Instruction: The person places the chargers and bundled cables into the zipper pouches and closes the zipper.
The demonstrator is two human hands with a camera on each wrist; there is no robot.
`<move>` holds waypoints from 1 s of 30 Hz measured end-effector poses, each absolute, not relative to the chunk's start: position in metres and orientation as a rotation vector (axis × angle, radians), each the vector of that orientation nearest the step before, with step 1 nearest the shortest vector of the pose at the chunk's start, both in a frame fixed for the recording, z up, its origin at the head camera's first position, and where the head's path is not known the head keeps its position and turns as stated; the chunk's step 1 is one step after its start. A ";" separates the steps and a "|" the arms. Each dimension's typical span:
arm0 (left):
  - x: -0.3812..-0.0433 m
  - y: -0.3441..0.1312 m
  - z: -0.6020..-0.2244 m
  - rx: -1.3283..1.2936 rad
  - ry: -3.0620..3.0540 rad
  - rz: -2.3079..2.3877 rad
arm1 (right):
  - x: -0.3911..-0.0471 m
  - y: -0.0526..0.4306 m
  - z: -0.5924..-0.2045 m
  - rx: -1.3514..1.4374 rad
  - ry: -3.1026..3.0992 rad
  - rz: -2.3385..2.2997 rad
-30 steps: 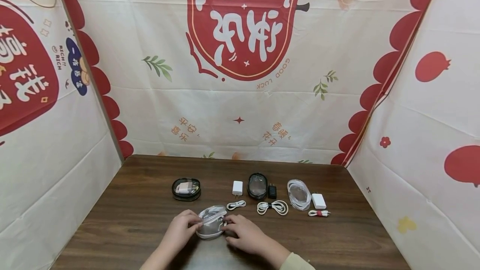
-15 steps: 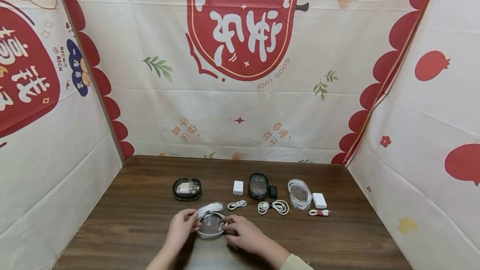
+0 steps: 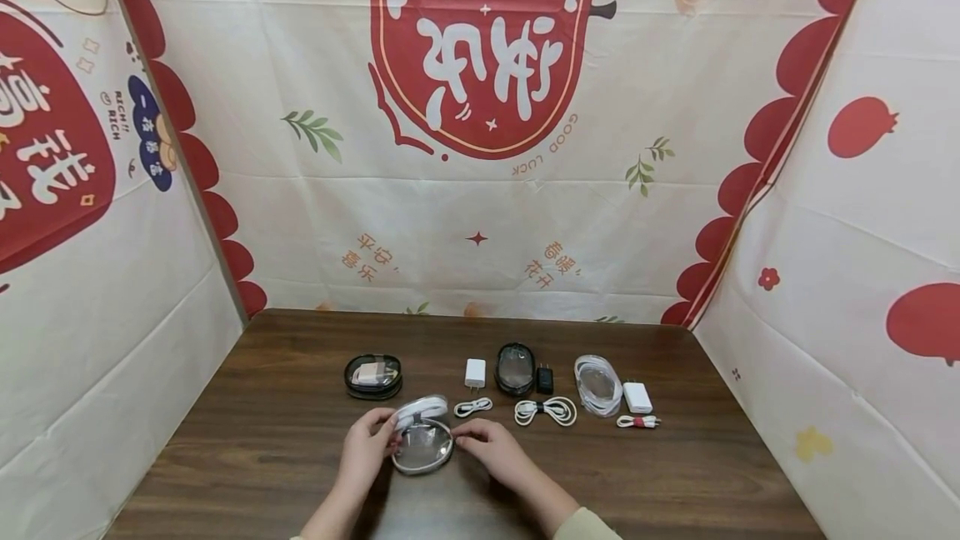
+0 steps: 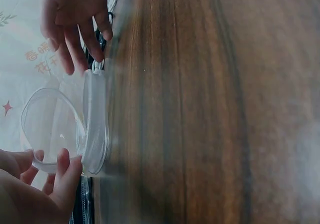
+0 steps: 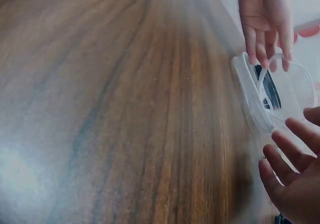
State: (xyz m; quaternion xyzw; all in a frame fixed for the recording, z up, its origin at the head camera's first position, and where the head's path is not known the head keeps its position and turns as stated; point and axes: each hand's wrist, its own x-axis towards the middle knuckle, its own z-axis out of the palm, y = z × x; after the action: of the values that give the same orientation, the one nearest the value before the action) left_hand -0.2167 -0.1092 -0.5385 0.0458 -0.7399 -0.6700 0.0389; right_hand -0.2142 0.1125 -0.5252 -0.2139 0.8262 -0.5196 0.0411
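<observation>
A round clear zip case [image 3: 423,447] with white trim stands unzipped on the wooden table, its see-through lid tipped up. My left hand [image 3: 363,455] pinches the raised lid at its left side; in the left wrist view thumb and fingers of the left hand [image 4: 42,184] lie on both sides of the lid's rim [image 4: 50,90]. My right hand [image 3: 491,452] is at the case's right edge, fingertips right by the rim. Seen from the right wrist, the fingers of the right hand [image 5: 295,169] are spread and loosely bent, holding nothing.
Behind lie a black-trimmed case [image 3: 373,377] with items inside, a white charger [image 3: 475,373], a short white cable [image 3: 473,407], another black-trimmed case [image 3: 515,369], a black charger [image 3: 544,380], a coiled cable [image 3: 545,412], a white-trimmed case [image 3: 598,387], a white charger [image 3: 637,397] and a red-banded cable [image 3: 639,422].
The case's lid has swung up and back with my left hand, opening the case. My right hand has shifted slightly to the right, away from the case's side.
</observation>
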 end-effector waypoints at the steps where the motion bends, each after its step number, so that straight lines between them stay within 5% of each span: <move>1: -0.218 -0.109 -0.539 0.144 -2.275 -2.039 | -0.213 0.113 -0.521 -0.585 2.505 -1.649; 12: -0.223 -0.106 -0.538 0.142 -2.279 -2.002 | -0.247 0.127 -0.544 -0.011 2.821 -1.767; 30: -0.223 -0.102 -0.536 0.145 -2.289 -2.009 | -0.266 0.119 -0.550 -0.168 3.180 -1.104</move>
State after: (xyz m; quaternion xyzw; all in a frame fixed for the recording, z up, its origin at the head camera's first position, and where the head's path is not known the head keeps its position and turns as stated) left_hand -0.2234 -0.1020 -0.5358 0.0475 -0.7499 -0.6583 0.0462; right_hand -0.2663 0.1187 -0.5504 -0.0495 0.9374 -0.3254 -0.1140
